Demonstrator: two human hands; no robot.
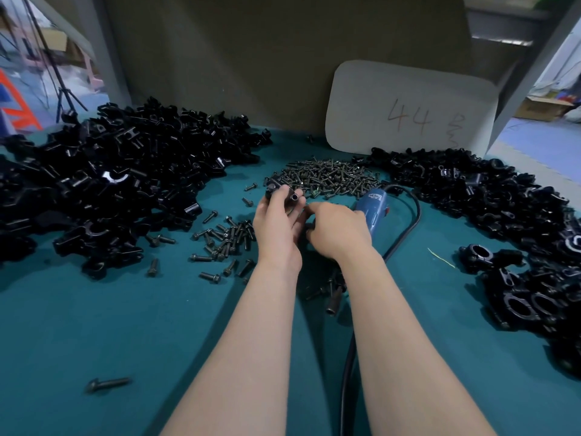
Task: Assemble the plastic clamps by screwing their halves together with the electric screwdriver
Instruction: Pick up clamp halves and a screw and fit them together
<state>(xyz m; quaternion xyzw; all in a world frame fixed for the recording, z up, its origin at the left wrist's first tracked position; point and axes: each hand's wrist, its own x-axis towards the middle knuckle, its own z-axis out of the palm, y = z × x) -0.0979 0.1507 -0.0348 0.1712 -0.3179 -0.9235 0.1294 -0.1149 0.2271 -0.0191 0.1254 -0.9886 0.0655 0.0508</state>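
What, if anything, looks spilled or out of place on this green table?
Loose bolts lie strewn over the green table apart from the main screw heap; one lone bolt lies far off at the front left. A pale piece stands out in the left pile of black clamp halves.

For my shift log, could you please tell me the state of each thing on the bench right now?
left hand, grips a black clamp.
right hand, fingers curled beside the black clamp; contents hidden.
electric screwdriver, lying on the table, unheld.
screws, loose in a heap.
clamp halves, piled loose at left.
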